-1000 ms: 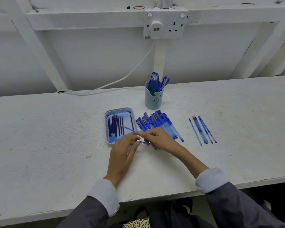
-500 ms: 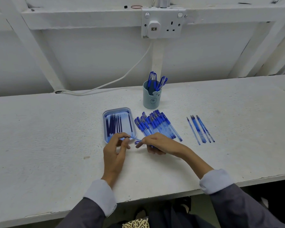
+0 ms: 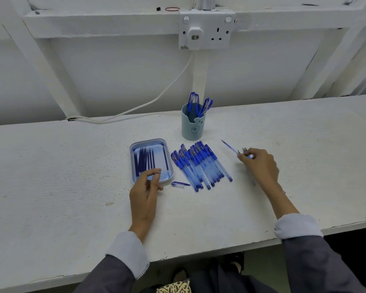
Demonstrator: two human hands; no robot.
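Note:
A light blue tray [image 3: 169, 163] lies on the white bench and holds several dark blue refills [image 3: 144, 160]. My left hand [image 3: 145, 188] hovers at the tray's near edge, fingers loosely curled, with nothing visible in them. A row of several capped blue pens [image 3: 201, 163] lies to the right of the tray. One loose pen cap [image 3: 180, 184] rests on the bench in front of them. Further right, my right hand [image 3: 260, 166] pinches a clear blue pen barrel [image 3: 228, 146] whose tip points up-left. Other barrels [image 3: 244, 149] lie mostly hidden under that hand.
A blue cup [image 3: 192, 125] with a few capped pens stands behind the pen row. A white cable [image 3: 156, 100] runs from the wall socket [image 3: 206, 31] along the bench's back edge. The bench's front edge [image 3: 199, 253] is close to my sleeves.
My left hand has let a refill go into the tray. My right hand has moved right with the barrel to the group of barrels. The cap now lies on the bench.

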